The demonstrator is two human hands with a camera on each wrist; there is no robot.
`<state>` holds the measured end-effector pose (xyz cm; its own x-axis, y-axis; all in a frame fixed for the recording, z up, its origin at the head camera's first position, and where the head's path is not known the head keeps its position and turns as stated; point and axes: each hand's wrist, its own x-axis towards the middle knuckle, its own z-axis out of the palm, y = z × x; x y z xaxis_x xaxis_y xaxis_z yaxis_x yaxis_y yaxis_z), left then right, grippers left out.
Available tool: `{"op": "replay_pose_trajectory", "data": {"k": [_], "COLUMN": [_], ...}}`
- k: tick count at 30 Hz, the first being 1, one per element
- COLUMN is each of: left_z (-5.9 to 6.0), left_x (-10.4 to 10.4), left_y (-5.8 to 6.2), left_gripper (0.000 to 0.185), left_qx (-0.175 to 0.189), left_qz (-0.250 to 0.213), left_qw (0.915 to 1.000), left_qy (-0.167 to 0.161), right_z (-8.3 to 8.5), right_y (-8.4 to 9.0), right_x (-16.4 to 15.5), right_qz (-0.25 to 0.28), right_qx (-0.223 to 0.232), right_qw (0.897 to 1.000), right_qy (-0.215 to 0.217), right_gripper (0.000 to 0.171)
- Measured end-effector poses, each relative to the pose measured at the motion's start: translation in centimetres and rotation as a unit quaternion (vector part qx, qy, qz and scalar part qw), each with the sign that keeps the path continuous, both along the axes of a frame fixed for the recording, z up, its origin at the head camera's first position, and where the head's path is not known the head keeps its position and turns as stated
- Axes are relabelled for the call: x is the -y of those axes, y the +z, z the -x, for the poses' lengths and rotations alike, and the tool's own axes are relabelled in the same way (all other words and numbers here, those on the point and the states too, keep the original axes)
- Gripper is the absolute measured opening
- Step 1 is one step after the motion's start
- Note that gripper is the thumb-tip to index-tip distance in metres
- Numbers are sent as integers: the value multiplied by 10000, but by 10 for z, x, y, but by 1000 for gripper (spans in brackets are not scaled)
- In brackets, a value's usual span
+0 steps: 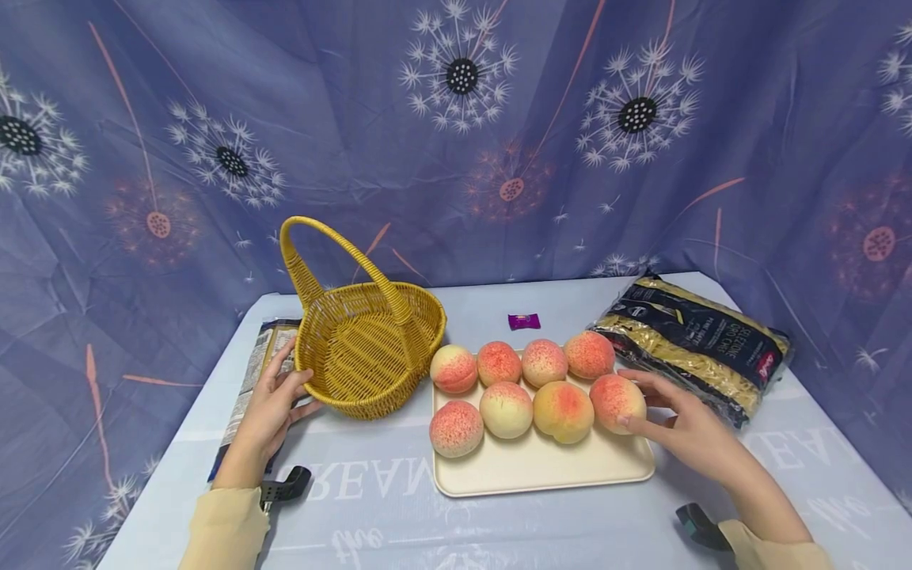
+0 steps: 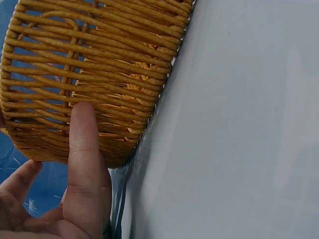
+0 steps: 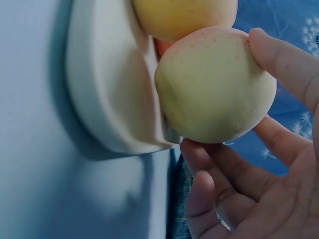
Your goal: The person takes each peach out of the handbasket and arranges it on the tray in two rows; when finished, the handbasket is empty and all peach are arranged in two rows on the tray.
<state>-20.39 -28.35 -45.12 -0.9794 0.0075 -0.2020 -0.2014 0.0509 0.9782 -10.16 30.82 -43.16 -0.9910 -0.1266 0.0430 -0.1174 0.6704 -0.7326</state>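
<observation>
My right hand (image 1: 694, 431) is curled round the rightmost peach (image 1: 617, 402) of the front row, thumb and fingers touching its skin; the right wrist view shows this peach (image 3: 215, 87) at the corner of the cream tray (image 3: 109, 84), pinched between thumb above and fingers below. I cannot tell whether it is lifted or resting on the tray.

I count 8 peaches on the tray (image 1: 541, 473), in 2 rows of 4.

My left hand (image 1: 274, 404) rests against the wicker basket (image 1: 366, 344), which stands on the surface just left of the tray. In the left wrist view, 1 straight finger (image 2: 84, 149) presses flat on the woven wall (image 2: 94, 64); that grip is relaxed, not clasping.

A printed packet (image 1: 260, 372) lies under the left hand. A noodle bag (image 1: 694, 344) lies right of the tray; a small purple candy (image 1: 523, 321) sits behind it.
</observation>
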Motion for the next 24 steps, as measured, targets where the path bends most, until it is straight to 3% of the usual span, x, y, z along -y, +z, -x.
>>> {"op": "replay_pose_trajectory", "data": {"k": [7,13,19,24], "left_z": [-2,-5,-11,-17], "left_x": [0,-2,-11,-19], "left_y": [2,6,16,27], "left_gripper": [77,76,81,79], "left_qx": [-16,-49,-197,-464], "left_qz": [37,251,713,1224], "left_qw": [10000,9997,9972,9914], "left_qy": [18,66,120,-63], "right_z": [3,4,0,-5], "right_y": [-9,-12,-14,-14], "right_x": [0,-1,-5,-7], "right_qz": [108,101,-21,-16], "right_qx": [61,-122,-94,-44], "right_qw": [9996,9991,9995,9997], "right_qy": [269,382,302,227], "right_gripper": [65,73,77,73]}}
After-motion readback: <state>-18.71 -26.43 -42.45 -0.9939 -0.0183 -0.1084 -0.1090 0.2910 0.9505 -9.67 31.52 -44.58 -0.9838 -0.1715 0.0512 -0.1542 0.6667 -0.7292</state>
